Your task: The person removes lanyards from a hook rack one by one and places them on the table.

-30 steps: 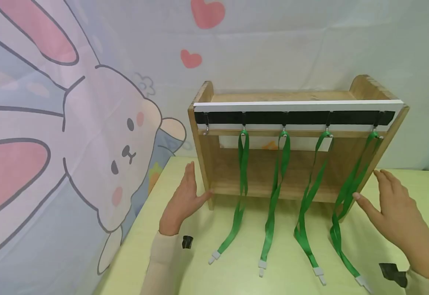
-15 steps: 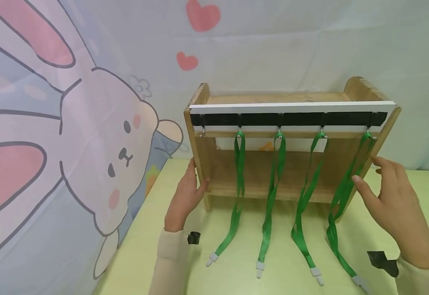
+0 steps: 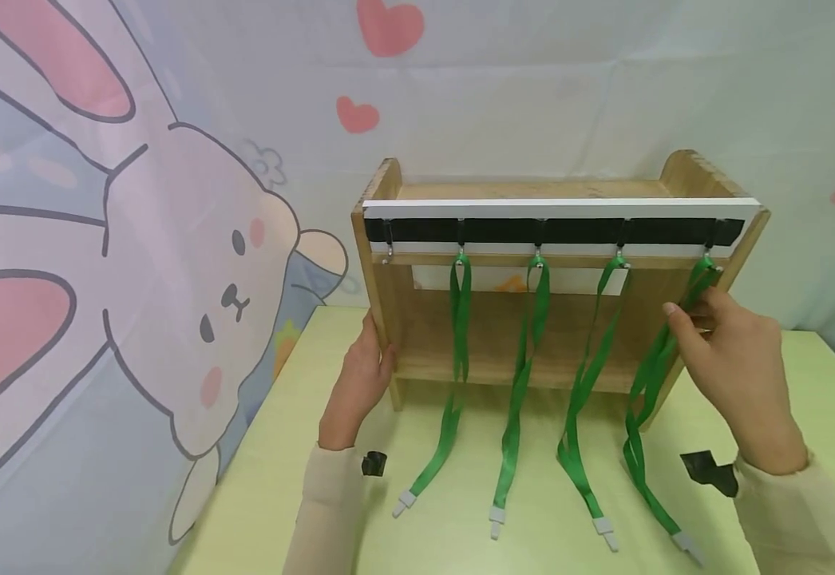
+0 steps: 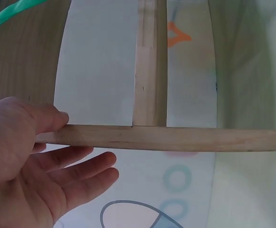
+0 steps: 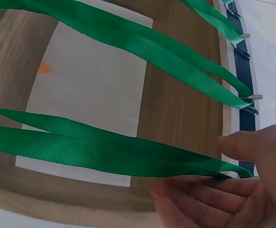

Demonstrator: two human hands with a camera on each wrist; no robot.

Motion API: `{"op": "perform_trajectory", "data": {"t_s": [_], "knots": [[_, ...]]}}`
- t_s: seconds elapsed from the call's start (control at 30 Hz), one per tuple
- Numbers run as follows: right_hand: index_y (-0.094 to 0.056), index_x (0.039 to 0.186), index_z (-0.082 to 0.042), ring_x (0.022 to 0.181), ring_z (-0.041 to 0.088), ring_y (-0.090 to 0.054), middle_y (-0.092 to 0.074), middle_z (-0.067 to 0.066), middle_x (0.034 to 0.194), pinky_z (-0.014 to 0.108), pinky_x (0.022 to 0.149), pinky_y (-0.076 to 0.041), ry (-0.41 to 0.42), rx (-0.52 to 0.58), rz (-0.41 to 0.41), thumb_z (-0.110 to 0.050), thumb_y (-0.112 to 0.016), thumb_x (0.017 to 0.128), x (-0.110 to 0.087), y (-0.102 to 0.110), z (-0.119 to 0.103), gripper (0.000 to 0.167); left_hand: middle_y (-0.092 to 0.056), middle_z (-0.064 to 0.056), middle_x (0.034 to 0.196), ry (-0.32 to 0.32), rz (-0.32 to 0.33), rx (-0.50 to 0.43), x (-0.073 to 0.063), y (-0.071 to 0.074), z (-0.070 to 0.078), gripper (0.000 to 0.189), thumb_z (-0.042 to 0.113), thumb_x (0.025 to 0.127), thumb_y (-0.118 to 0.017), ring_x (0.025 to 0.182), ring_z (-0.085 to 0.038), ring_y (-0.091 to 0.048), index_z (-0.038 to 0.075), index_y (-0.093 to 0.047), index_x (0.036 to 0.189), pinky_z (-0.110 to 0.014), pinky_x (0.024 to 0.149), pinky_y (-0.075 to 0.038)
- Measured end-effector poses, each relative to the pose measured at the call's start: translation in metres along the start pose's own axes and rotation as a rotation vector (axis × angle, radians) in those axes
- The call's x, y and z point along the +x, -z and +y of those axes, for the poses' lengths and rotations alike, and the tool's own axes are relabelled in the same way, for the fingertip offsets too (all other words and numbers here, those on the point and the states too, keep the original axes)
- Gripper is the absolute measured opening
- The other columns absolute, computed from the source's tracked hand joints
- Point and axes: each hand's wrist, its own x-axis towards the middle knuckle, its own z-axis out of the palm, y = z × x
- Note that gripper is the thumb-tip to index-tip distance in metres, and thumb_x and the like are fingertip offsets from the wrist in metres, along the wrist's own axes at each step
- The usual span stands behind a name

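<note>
A small wooden shelf (image 3: pixel 489 343) stands on the table, with a black strip (image 3: pixel 500 231) of metal hooks along its upper front. Green lanyards hang from every hook but the leftmost hook (image 3: pixel 388 251). My left hand (image 3: pixel 354 391) holds the shelf's left side panel (image 4: pixel 176 137), its thumb on one side and fingers on the other. At the right end, my right hand (image 3: pixel 737 371) is at the upper part of the rightmost lanyard (image 3: pixel 650 375). In the right wrist view its fingers (image 5: pixel 209 197) lie against that lanyard near the hook, and the thumb stands apart from it.
White plastic clips (image 3: pixel 496 519) at the lanyards' lower ends lie on the pale yellow-green table (image 3: pixel 432 543). Behind the shelf hangs a cloth backdrop (image 3: pixel 532 96) with hearts and a large cartoon rabbit (image 3: pixel 195 239).
My left hand has moved in from beside the shelf and taken hold of its side panel. My right hand has gone up and left, from beside the shelf to the rightmost lanyard.
</note>
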Motion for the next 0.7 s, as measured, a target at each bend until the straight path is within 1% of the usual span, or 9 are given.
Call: {"op": "perform_trajectory", "data": {"t_s": [0.07, 0.1, 0.17, 0.23, 0.3, 0.33, 0.4, 0.57, 0.7], "knots": [[-0.066, 0.093, 0.009, 0.067, 0.041, -0.070, -0.071, 0.029, 0.083, 0.003, 0.057, -0.032, 0.003, -0.006, 0.042, -0.013, -0.069, 0.095, 0.003, -0.004, 0.000, 0.023, -0.052, -0.039, 0.131, 0.013, -0.007, -0.002, 0.001, 0.000, 0.001, 0.064, 0.002, 0.101, -0.054, 0.115, -0.049, -0.060, -0.011, -0.018, 0.152, -0.057, 0.090, -0.052], [-0.067, 0.090, 0.009, 0.062, 0.028, -0.070, -0.071, 0.029, 0.081, 0.004, 0.056, -0.032, 0.008, -0.009, 0.066, -0.013, -0.070, 0.094, 0.004, -0.006, 0.000, 0.022, -0.052, -0.039, 0.132, 0.017, -0.010, -0.006, 0.002, 0.000, 0.001, 0.064, 0.002, 0.101, -0.054, 0.115, -0.050, -0.059, -0.011, -0.018, 0.152, -0.058, 0.091, -0.052], [-0.067, 0.086, 0.010, 0.059, 0.027, -0.068, -0.070, 0.029, 0.077, 0.005, 0.054, -0.031, 0.016, -0.016, 0.103, -0.011, -0.071, 0.092, 0.006, -0.008, 0.002, 0.023, -0.052, -0.039, 0.132, 0.016, -0.007, -0.010, 0.002, -0.001, 0.001, 0.063, 0.001, 0.101, -0.053, 0.115, -0.050, -0.059, -0.011, -0.017, 0.152, -0.058, 0.091, -0.052], [-0.068, 0.081, 0.010, 0.053, 0.003, -0.060, -0.069, 0.028, 0.073, 0.007, 0.051, -0.030, 0.017, -0.026, 0.131, -0.011, -0.073, 0.091, 0.009, -0.010, 0.003, 0.024, -0.051, -0.039, 0.131, 0.002, 0.002, -0.014, 0.002, -0.002, 0.001, 0.063, 0.001, 0.102, -0.052, 0.115, -0.051, -0.059, -0.011, -0.017, 0.152, -0.058, 0.091, -0.051], [-0.067, 0.076, 0.009, 0.051, -0.014, -0.048, -0.068, 0.027, 0.069, 0.011, 0.048, -0.029, 0.020, -0.025, 0.148, -0.010, -0.072, 0.090, 0.010, -0.012, 0.004, 0.025, -0.051, -0.040, 0.131, -0.011, 0.013, -0.012, 0.001, -0.003, 0.000, 0.062, 0.000, 0.102, -0.052, 0.115, -0.051, -0.059, -0.011, -0.017, 0.152, -0.059, 0.091, -0.051], [-0.065, 0.071, 0.008, 0.047, -0.010, -0.046, -0.066, 0.025, 0.064, 0.013, 0.045, -0.028, 0.021, -0.028, 0.152, -0.010, -0.071, 0.091, 0.010, -0.012, 0.004, 0.027, -0.051, -0.040, 0.131, -0.018, 0.018, -0.009, 0.000, -0.003, 0.000, 0.062, 0.000, 0.102, -0.052, 0.115, -0.051, -0.059, -0.011, -0.017, 0.152, -0.059, 0.090, -0.051], [-0.059, 0.062, 0.003, 0.046, -0.019, -0.026, -0.058, 0.019, 0.053, 0.017, 0.041, -0.024, 0.023, -0.029, 0.166, -0.008, -0.067, 0.092, 0.010, -0.013, 0.005, 0.033, -0.051, -0.040, 0.130, -0.024, 0.022, -0.008, -0.001, -0.003, 0.000, 0.062, 0.000, 0.101, -0.052, 0.114, -0.051, -0.059, -0.012, -0.017, 0.151, -0.059, 0.090, -0.051], [-0.052, 0.058, -0.002, 0.041, -0.005, -0.022, -0.042, 0.007, 0.046, 0.021, 0.037, -0.018, 0.060, -0.031, 0.209, -0.004, -0.058, 0.097, 0.010, -0.013, 0.004, 0.040, -0.053, -0.040, 0.127, -0.030, 0.023, 0.003, -0.002, -0.004, 0.000, 0.060, -0.001, 0.101, -0.052, 0.111, -0.051, -0.060, -0.013, -0.019, 0.150, -0.058, 0.087, -0.053], [-0.065, 0.071, 0.010, 0.047, -0.014, -0.029, -0.061, 0.022, 0.057, 0.018, 0.040, -0.021, 0.070, 0.013, 0.226, -0.004, -0.060, 0.099, 0.010, -0.010, -0.001, 0.032, -0.053, -0.040, 0.126, -0.042, 0.031, 0.014, 0.000, -0.004, -0.001, 0.061, -0.002, 0.100, -0.052, 0.111, -0.051, -0.060, -0.013, -0.019, 0.150, -0.058, 0.087, -0.053]]}}
